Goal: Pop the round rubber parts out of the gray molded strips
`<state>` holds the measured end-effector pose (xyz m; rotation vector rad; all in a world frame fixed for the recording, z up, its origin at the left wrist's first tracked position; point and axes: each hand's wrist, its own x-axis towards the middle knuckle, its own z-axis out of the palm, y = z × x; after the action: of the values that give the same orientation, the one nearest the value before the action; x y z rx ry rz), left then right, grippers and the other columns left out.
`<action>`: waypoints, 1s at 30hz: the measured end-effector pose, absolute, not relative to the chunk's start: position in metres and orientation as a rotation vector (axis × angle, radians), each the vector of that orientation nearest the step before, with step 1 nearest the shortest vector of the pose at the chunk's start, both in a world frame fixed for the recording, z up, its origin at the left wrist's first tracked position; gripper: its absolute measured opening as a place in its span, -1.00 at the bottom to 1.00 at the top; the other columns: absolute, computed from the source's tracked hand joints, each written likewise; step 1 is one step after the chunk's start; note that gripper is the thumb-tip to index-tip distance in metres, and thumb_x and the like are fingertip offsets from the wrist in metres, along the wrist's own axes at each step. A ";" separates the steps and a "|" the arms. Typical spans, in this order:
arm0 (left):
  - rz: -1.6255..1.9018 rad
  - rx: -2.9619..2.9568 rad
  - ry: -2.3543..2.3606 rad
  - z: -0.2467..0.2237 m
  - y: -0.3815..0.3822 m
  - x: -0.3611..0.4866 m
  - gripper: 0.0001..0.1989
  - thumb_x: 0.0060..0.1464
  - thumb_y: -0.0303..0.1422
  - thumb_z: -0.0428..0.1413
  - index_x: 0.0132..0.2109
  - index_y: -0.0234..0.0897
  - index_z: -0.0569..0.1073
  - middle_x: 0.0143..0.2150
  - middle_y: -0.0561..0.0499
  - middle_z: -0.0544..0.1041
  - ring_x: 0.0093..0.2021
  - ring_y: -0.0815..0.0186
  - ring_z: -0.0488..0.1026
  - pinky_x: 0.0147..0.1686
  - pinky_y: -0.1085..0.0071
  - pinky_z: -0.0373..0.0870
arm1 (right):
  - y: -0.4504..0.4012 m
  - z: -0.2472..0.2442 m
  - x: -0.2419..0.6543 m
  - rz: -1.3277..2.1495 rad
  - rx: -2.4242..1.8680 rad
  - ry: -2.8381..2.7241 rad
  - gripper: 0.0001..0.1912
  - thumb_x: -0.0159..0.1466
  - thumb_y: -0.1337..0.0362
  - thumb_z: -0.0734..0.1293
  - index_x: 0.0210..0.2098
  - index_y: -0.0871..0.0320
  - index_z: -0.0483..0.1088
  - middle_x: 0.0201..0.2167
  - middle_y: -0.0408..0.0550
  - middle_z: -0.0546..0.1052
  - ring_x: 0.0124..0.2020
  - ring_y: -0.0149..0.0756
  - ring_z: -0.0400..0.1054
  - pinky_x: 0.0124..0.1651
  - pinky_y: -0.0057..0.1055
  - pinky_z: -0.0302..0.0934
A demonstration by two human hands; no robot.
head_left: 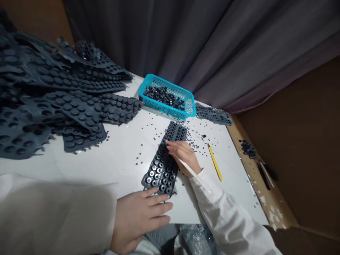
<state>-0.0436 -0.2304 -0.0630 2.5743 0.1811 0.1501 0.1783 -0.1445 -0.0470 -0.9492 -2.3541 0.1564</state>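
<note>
A dark grey rubber sheet (164, 161) with rows of round, hollow-centred knobs lies on the white table in front of me. My left hand (146, 214) rests flat with fingers spread, its fingertips at the sheet's near end. Over the middle of the sheet, my right hand (184, 156) has its fingers pinched round a slim white stick-like tool (190, 169), which slants back along the wrist. The tool's working tip is hidden by the fingers. Small dark discs (195, 143) are scattered around the sheet.
Behind the sheet stands a blue basket (167, 112) holding small black rubber pieces (162, 95). Knobbed rubber sheets (74, 106) pile up on the left; another sheet (215, 115) lies right of the basket. A yellow cutter-like tool (215, 163) lies at right. A curtain (186, 42) hangs behind.
</note>
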 end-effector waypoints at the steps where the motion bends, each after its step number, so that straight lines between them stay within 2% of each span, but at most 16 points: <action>1: 0.148 2.571 0.182 -0.063 -0.230 -0.043 -0.32 -0.13 -0.32 0.03 0.21 -0.31 0.17 0.32 -0.09 0.10 0.30 0.09 0.02 0.27 0.07 -0.08 | -0.146 -0.045 0.177 0.218 -0.962 -2.307 -0.82 0.28 0.38 0.23 -0.14 0.11 0.38 -0.06 0.03 0.52 -0.02 -0.24 0.38 -0.03 -0.18 0.29; 4: 0.146 2.569 0.183 -0.063 -0.231 -0.043 -0.33 -0.11 -0.32 0.02 0.21 -0.30 0.16 0.32 -0.08 0.09 0.30 0.09 0.01 0.26 0.06 -0.07 | -0.158 -0.044 0.173 0.460 -0.903 -2.248 -0.82 0.26 0.37 0.25 -0.15 0.13 0.39 -0.03 0.06 0.50 0.11 -0.21 0.28 0.07 -0.15 0.25; 8: 0.147 2.555 0.201 -0.063 -0.231 -0.042 -0.33 -0.11 -0.32 0.02 0.21 -0.29 0.17 0.32 -0.08 0.11 0.30 0.08 0.03 0.27 0.07 -0.08 | -0.177 -0.049 0.169 0.611 -0.835 -2.284 -0.85 0.26 0.33 0.26 -0.19 0.14 0.43 -0.02 0.08 0.49 0.14 -0.19 0.25 0.09 -0.15 0.23; 24: 0.151 2.545 0.200 -0.064 -0.232 -0.043 -0.28 -0.18 -0.37 0.05 0.21 -0.30 0.17 0.31 -0.08 0.12 0.30 0.08 0.02 0.28 0.07 -0.11 | -0.182 -0.052 0.167 0.486 -0.857 -2.228 -0.84 0.23 0.36 0.28 -0.21 0.12 0.46 -0.12 0.05 0.55 0.05 -0.19 0.35 0.02 -0.18 0.28; 30: 0.186 2.600 0.183 -0.067 -0.231 -0.043 -0.32 -0.12 -0.31 0.04 0.21 -0.29 0.17 0.31 -0.07 0.13 0.30 0.11 0.03 0.27 0.09 -0.09 | -0.180 -0.056 0.169 0.432 -0.842 -2.281 -0.84 0.22 0.34 0.31 -0.20 0.11 0.47 -0.13 0.03 0.55 0.04 -0.18 0.35 -0.01 -0.17 0.28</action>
<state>-0.0435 -0.2315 -0.0672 2.5996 0.1831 0.1865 0.1689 -0.1795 -0.0559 -0.8420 -2.2810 0.4318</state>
